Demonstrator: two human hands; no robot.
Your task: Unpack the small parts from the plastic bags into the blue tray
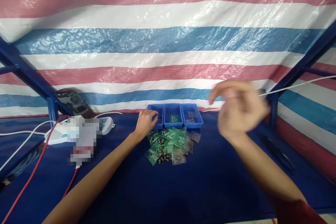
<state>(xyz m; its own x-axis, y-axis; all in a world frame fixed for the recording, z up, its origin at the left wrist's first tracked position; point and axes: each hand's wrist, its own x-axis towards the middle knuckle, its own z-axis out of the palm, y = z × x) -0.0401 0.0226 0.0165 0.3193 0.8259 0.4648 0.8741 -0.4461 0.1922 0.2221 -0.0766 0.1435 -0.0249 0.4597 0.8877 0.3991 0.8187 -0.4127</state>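
My left hand (145, 121) reaches forward to the leftmost of three small blue bins (174, 115) at the back of the dark blue table (168, 185); its fingers curl at the bin's rim around something I cannot make out. Just in front of the bins lies a heap of small clear and green bags (169, 144) with a few loose dark parts. My right hand (237, 110) is raised above the table to the right of the bins and smeared by motion, so its fingers cannot be read.
A white power strip (63, 131) with white and red cables lies at the left, beside a black device (72, 102). A black tool (278, 152) rests at the right. Blue frame posts stand at both sides, with a striped tarp behind.
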